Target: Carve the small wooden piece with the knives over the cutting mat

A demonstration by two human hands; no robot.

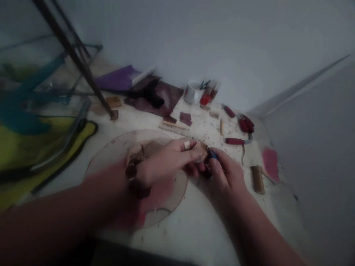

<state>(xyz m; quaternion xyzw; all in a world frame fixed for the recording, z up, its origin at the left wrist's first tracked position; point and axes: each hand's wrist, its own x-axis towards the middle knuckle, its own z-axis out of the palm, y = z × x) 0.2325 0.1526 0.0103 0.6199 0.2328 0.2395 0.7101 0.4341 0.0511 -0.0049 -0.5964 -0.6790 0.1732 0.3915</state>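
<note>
Above a round, pink-stained board (179,196), both hands come together over a small object. My left hand (175,158), with a pale band on one finger and a dark bracelet at the wrist, is closed on a small light-brown piece (201,151). What that piece is cannot be made out in the dim, blurred picture. My right hand (229,168) is closed around a blue-handled tool (213,154), whose dark end meets the piece. The fingers hide most of the tool.
Behind the hands lie a ruler (178,129), a red-handled tool (235,141) and scattered scraps. A white mug (192,93) stands at the back, near purple sheet material (118,77). A brown block (257,180) lies right. Yellow-black material (65,142) and a slanted pole (63,40) occupy the left.
</note>
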